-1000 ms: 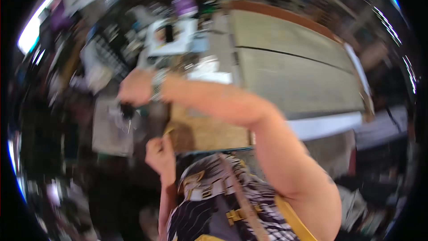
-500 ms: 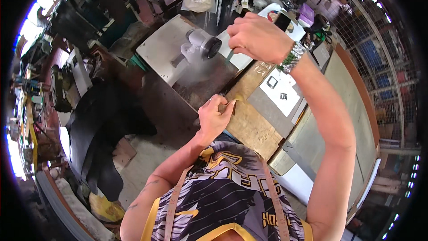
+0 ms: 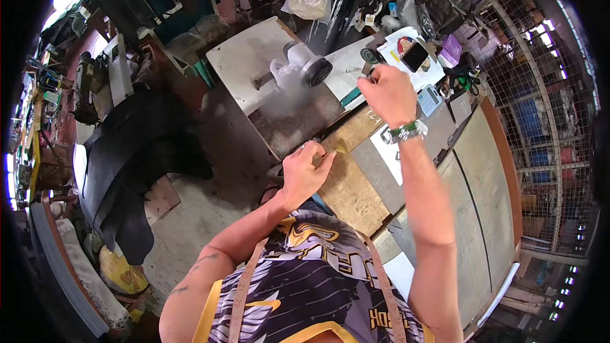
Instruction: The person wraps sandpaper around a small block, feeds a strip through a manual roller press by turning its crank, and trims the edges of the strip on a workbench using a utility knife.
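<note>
My left hand is closed in a pinch at the near left edge of a brown wooden board. What its fingers hold is mostly hidden; a small yellowish strip shows just beyond the fingertips. Raised over the far part of the workbench, my right hand has its fingers curled together, and a small dark bit shows at the fingertips, too small to name. Left of it lies a teal tool, its kind unclear. A white machine head with a round black knob stands on the bench beyond my hands.
A phone lies on papers at the far right, near a calculator and green-handled scissors. Black sheet material drapes at the left. A clear plastic bag sits at the back. Wire mesh borders the right side.
My right hand has come down and slightly right, uncovering the phone and a round dark object behind it. The left hand stays pinched at the board's edge. The whole view has shifted a little.
</note>
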Tool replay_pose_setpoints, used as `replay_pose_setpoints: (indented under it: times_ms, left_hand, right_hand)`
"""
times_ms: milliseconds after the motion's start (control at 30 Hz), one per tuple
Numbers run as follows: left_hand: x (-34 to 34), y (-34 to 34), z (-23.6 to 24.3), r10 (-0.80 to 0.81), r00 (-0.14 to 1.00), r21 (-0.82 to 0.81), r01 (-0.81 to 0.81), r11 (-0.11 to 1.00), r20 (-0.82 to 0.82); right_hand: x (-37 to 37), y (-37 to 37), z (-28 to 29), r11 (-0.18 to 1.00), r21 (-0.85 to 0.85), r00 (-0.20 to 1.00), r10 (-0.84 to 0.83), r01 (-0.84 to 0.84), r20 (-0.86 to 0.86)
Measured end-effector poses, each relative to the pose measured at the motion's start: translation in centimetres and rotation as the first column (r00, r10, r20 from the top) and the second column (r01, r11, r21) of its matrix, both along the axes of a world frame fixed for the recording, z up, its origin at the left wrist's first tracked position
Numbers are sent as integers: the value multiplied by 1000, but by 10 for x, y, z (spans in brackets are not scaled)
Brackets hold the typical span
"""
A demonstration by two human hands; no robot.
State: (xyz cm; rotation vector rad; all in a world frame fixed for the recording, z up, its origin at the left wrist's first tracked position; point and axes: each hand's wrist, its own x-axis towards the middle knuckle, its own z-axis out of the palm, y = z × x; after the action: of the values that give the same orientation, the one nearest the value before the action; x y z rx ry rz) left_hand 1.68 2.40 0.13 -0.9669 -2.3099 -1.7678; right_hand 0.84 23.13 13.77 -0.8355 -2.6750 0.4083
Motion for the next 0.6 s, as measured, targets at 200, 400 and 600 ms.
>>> replay_pose_setpoints:
  times_ms: [200,400,600]
  left_hand:
    - [0,-3,0,-74,997,-58,76,995,30]
    - [-6,-3,0,-151,989,-39,151,988,-1]
    - [-28,-15,9,-146,988,-11,145,989,-56]
  right_hand:
    - [4,-16,-19,949,-49,947,-315,313,-64]
    - [6,-16,-15,935,-74,929,-352,346,-117]
    - [25,15,29,910,-17,911,413,-413,-4]
